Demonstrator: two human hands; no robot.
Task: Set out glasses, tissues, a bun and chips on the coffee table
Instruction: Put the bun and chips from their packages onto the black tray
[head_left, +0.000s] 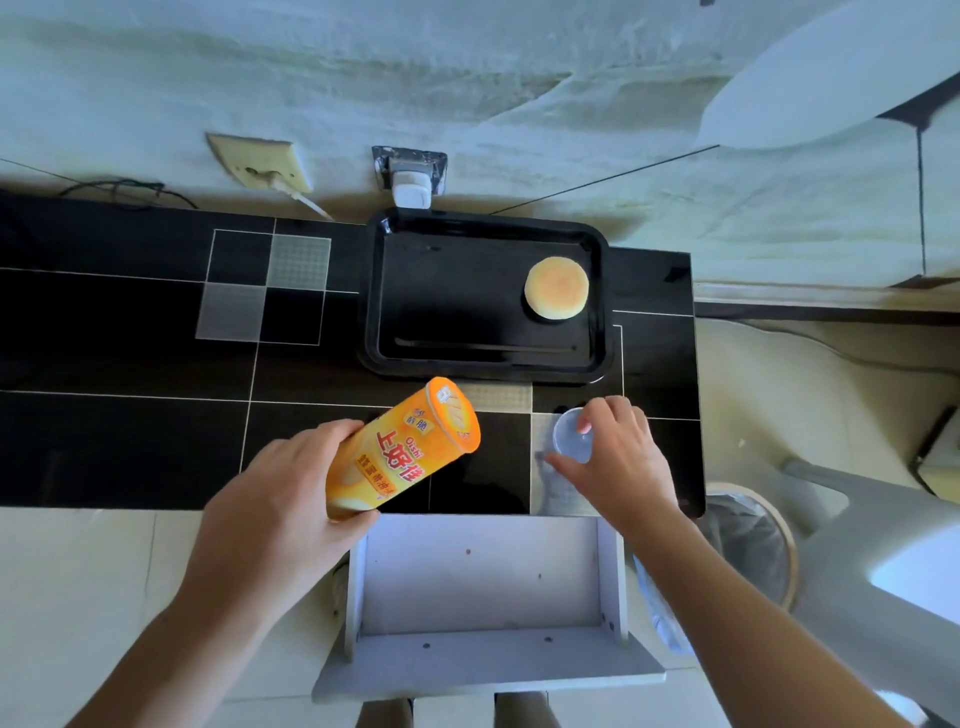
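Left hand is wrapped round the lower half of the chips can, carrying it tilted above the near part of the coffee table; its long axis runs from my palm up and away to the right, the lidded end pointing toward the black tray just beyond. I judge the can light and stiff but crushable, its printed wall a bit slick; a grip round the middle of the body looks safest, not the lid. Right hand reaches over a small clear glass, fingertips curled round its rim; the glass stands upright, mouth up, on the table just ahead of that palm; thin, see-through and probably slippery, so I would take it by the wall, gently. The bun lies flat on the tray's right side, well beyond the right hand; soft, best lifted by its edges. Tissues I cannot find; a white shelf sits beneath both wrists.
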